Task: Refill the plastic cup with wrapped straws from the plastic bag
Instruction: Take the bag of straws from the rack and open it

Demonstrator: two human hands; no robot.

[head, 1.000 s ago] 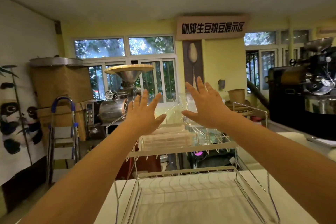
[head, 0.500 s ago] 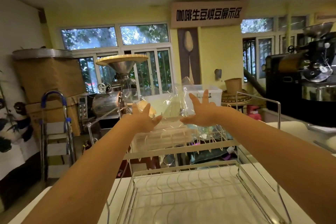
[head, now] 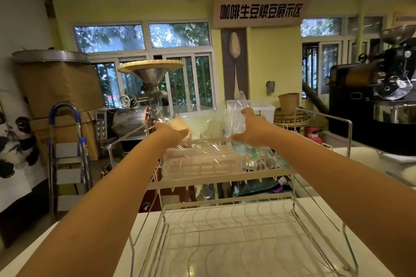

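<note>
Head view, looking forward over a white worktop [head: 369, 252] that carries a two-tier wire rack [head: 236, 238]. We see both arms stretched to the rack's upper tier. On it lies the clear plastic bag [head: 216, 128], with a flat bundle of wrapped straws [head: 202, 162] inside its lower part. The left hand [head: 173, 134] is curled against the bag's left side; whether it has actually closed on the film we cannot tell. The right hand [head: 252, 129] presses the bag's right side with thumb and fingers part spread, not yet clamped. No plastic cup can be picked out with certainty. We judge the task to be at its very start: the bag is only being taken hold of. Lifting it down, opening it, drawing out the straws and filling the cup all remain.
</note>
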